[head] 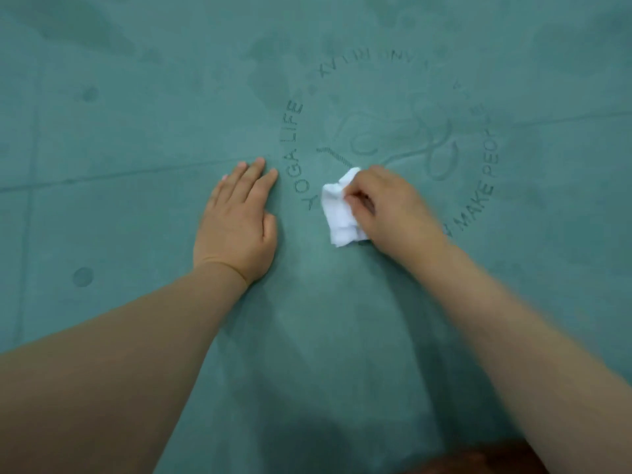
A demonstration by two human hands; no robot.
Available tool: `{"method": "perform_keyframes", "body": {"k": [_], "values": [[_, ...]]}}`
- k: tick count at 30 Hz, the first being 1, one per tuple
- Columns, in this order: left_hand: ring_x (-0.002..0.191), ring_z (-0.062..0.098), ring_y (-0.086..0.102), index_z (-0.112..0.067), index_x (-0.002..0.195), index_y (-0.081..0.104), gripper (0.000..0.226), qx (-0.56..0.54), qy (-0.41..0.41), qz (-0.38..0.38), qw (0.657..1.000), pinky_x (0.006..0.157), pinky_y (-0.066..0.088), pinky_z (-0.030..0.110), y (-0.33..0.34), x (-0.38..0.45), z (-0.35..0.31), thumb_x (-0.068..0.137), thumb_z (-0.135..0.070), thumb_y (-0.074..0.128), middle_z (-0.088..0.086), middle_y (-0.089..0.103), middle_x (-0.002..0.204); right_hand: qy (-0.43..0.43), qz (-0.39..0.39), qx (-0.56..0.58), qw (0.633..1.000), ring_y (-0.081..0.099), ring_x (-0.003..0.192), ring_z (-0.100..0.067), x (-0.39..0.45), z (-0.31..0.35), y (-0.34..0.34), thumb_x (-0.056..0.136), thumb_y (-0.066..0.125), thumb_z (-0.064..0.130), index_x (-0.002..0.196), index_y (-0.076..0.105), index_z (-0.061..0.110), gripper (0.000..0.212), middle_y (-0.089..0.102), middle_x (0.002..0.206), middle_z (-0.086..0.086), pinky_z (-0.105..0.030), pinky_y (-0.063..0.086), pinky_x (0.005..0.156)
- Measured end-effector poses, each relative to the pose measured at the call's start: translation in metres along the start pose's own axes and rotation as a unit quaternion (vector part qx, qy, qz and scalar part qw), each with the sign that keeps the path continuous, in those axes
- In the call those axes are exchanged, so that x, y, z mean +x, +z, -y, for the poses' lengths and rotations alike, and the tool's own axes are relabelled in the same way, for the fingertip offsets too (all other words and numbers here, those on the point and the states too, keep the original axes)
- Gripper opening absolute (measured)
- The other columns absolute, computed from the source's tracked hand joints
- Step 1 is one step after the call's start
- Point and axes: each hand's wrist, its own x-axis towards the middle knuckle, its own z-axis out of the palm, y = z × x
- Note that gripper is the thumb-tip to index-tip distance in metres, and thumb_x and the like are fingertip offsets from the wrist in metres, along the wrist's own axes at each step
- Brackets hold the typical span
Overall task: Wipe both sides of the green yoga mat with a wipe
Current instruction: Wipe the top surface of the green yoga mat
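Head view looks straight down on your two bare forearms reaching out over the green yoga mat [136, 206], which fills almost the whole picture and lies flat. Your left hand [236, 220] rests palm down on the mat with its fingers straight and close together, holding nothing, just left of the printed ring of letters. Your right hand [393, 213] has its fingers curled around a crumpled white wipe [340, 213] and presses it against the mat; the wipe sticks out to the left of your knuckles and touches the surface. The two hands sit near each other, apart, with a strip of bare mat between them.

You can read part of the ring of letters [295, 155] stamped into the mat: "YOGA LIFE" runs up the left side, "MAKE PEO" climbs the right side, and the top of the ring is too blurred to read. The wipe lies inside the ring at its lower left, just right of the word "YOGA". A looping line drawing [427, 142] sits in the middle of the ring, beyond your right hand. Faint straight guide lines cross the mat, and two dark round dots [83, 277] show at the left. Darker patches mottle the far part of the mat. A reddish-brown blur [478, 460] shows at the bottom edge.
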Motion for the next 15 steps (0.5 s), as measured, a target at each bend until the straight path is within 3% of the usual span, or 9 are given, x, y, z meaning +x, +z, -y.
{"method": "perform_keyframes", "body": {"k": [2, 4, 6, 7, 8, 10, 12, 13, 15], "values": [[0.149, 0.022, 0.023, -0.013, 0.148, 0.042, 0.070, 0.005, 0.002, 0.003, 1.000, 0.124, 0.010, 0.035, 0.000, 0.001, 0.000, 0.084, -0.031, 0.020, 0.004, 0.032, 0.159, 0.115, -0.064, -0.054, 0.990, 0.056, 0.085, -0.032, 0.013, -0.056, -0.026, 0.089, 0.052, 0.012, 0.091, 0.062, 0.001, 0.015, 0.060, 0.093, -0.018, -0.037, 0.039, 0.070], [0.149, 0.023, 0.023, -0.013, 0.148, 0.042, 0.070, 0.007, 0.003, 0.002, 1.000, 0.124, 0.010, 0.035, 0.000, 0.001, -0.001, 0.084, -0.030, 0.020, 0.005, 0.032, 0.159, 0.291, -0.166, -0.101, 0.937, 0.056, 0.093, -0.037, 0.019, -0.108, -0.056, 0.090, 0.045, 0.016, 0.093, 0.061, -0.002, 0.023, 0.062, 0.099, -0.024, -0.042, 0.036, 0.077], [0.149, 0.023, 0.023, -0.012, 0.148, 0.042, 0.070, 0.008, 0.005, 0.001, 1.000, 0.124, 0.010, 0.035, 0.000, 0.001, -0.002, 0.084, -0.030, 0.020, 0.006, 0.033, 0.159, 0.415, -0.214, -0.089, 0.880, 0.056, 0.099, -0.035, 0.019, -0.114, -0.061, 0.089, 0.041, 0.013, 0.098, 0.061, -0.002, 0.027, 0.063, 0.106, -0.024, -0.038, 0.034, 0.081], [0.149, 0.024, 0.023, -0.012, 0.148, 0.041, 0.070, 0.007, 0.006, 0.002, 1.000, 0.124, 0.009, 0.035, 0.000, 0.001, -0.002, 0.084, -0.030, 0.020, 0.006, 0.032, 0.159, 0.412, -0.217, -0.072, 0.882, 0.057, 0.096, -0.034, 0.020, -0.096, -0.050, 0.090, 0.042, 0.012, 0.097, 0.061, -0.001, 0.025, 0.063, 0.104, -0.022, -0.035, 0.033, 0.076], [0.148, 0.024, 0.024, -0.012, 0.148, 0.041, 0.069, 0.006, 0.006, 0.003, 1.000, 0.124, 0.010, 0.035, -0.001, 0.002, -0.001, 0.084, -0.029, 0.021, 0.006, 0.033, 0.159, 0.368, -0.204, -0.035, 0.907, 0.057, 0.089, -0.031, 0.021, -0.067, -0.032, 0.090, 0.045, 0.012, 0.093, 0.061, 0.001, 0.020, 0.063, 0.099, -0.020, -0.032, 0.031, 0.070], [0.147, 0.026, 0.027, -0.010, 0.147, 0.043, 0.069, 0.007, 0.010, 0.001, 1.000, 0.123, 0.013, 0.038, 0.000, 0.003, 0.001, 0.084, -0.028, 0.022, 0.008, 0.034, 0.158, 0.141, -0.120, 0.041, 0.982, 0.054, 0.077, -0.028, 0.014, 0.006, 0.013, 0.087, 0.053, 0.005, 0.087, 0.060, 0.004, 0.007, 0.061, 0.088, -0.015, -0.030, 0.032, 0.066], [0.146, 0.028, 0.029, -0.009, 0.146, 0.044, 0.068, 0.004, 0.014, 0.002, 1.000, 0.122, 0.015, 0.038, 0.002, 0.002, 0.000, 0.084, -0.027, 0.024, 0.009, 0.036, 0.157, -0.064, -0.036, 0.027, 0.997, 0.053, 0.072, -0.031, -0.006, 0.050, 0.036, 0.081, 0.057, -0.001, 0.083, 0.059, 0.002, 0.004, 0.059, 0.082, -0.016, -0.034, 0.035, 0.067], [0.146, 0.028, 0.029, -0.009, 0.146, 0.045, 0.067, 0.006, 0.013, 0.005, 1.000, 0.122, 0.016, 0.039, 0.001, 0.002, 0.001, 0.084, -0.027, 0.024, 0.010, 0.036, 0.156, -0.099, -0.024, 0.027, 0.994, 0.053, 0.071, -0.032, -0.007, 0.044, 0.032, 0.080, 0.056, 0.000, 0.081, 0.059, 0.002, 0.004, 0.058, 0.081, -0.016, -0.036, 0.035, 0.066], [0.142, 0.031, 0.033, -0.008, 0.144, 0.047, 0.067, 0.026, 0.002, 0.013, 1.000, 0.119, 0.023, 0.044, -0.002, 0.003, 0.000, 0.083, -0.027, 0.026, 0.011, 0.040, 0.154, 0.018, -0.076, 0.020, 0.997, 0.054, 0.075, -0.033, -0.002, 0.002, 0.010, 0.083, 0.051, 0.005, 0.082, 0.058, 0.001, 0.008, 0.059, 0.085, -0.017, -0.037, 0.035, 0.067]]}}
